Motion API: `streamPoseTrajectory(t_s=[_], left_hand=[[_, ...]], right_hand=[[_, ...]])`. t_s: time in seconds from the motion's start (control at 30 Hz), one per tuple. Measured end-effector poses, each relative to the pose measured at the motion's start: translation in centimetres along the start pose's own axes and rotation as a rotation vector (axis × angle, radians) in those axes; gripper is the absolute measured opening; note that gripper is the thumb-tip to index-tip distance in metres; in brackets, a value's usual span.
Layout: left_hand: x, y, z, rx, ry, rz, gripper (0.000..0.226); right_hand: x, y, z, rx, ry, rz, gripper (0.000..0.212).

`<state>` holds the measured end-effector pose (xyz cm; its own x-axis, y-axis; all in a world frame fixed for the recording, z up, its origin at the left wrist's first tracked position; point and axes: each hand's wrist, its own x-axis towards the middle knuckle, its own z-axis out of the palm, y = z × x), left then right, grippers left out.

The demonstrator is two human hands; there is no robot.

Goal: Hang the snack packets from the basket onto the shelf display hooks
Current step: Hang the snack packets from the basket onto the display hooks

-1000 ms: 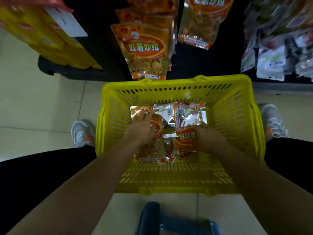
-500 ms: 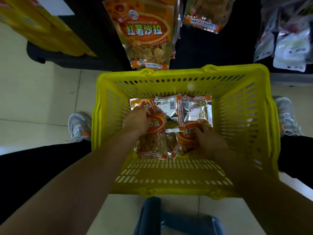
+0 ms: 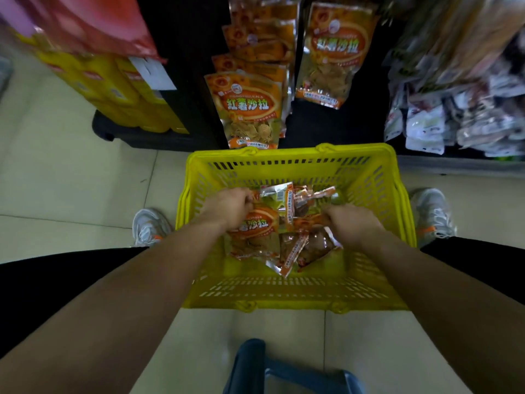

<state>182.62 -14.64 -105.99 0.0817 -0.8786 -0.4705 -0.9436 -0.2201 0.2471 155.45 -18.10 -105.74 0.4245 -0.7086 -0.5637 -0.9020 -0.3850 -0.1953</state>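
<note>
A yellow plastic basket [image 3: 292, 294] stands on the floor between my feet, holding several orange snack packets. My left hand [image 3: 227, 207] grips the top of a large orange packet [image 3: 254, 228] that shows its printed front. My right hand [image 3: 352, 224] grips another orange packet [image 3: 305, 223], and further packets [image 3: 301, 248] lie crumpled under it. On the dark shelf ahead, matching orange packets [image 3: 247, 106] hang in a row, with a second row [image 3: 333, 55] to the right.
Yellow boxes [image 3: 113, 89] are stacked at the left of the shelf base. Pale mixed packets [image 3: 443, 115] hang at the right. My two shoes [image 3: 149, 227] flank the basket on the tiled floor. A blue stool edge [image 3: 255, 365] sits below.
Both hands have closed on packets and lifted them off the pile, and the packets under my right hand now lie tilted and crumpled. The camera has tipped up, showing more shelf.
</note>
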Motion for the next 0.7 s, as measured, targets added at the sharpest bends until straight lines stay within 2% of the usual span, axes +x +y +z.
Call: streamPoseTrajectory(t_s=[0.13,0.27,0.37,0.57,0.7], left_hand=[[-2.5,1.6,-4.6,0.022,0.015,0.022,0.018],[-5.1,3.2,-9.7,-0.025,0.109,0.083,0.009],[-7.2,4.5,-13.8,-0.044,0.167,0.145,0.006],[-10.4,5.8,-18.5,-0.174,0.245,0.3,0.008],[-10.5,5.5,-19.3,-0.242,0.291,0.348,0.007]], right_hand=[[-3.2,-0.8,-5.6,-0.047,0.097,-0.015,0.018],[-7.2,-1.7,-11.8,-0.091,0.151,-0.078,0.005],[-10.4,-2.6,-15.9,-0.135,0.245,-0.145,0.012],[-13.1,-2.3,-18.5,0.024,0.343,-0.224,0.003],[-12.3,-2.5,-18.9,0.143,0.381,-0.234,0.011]])
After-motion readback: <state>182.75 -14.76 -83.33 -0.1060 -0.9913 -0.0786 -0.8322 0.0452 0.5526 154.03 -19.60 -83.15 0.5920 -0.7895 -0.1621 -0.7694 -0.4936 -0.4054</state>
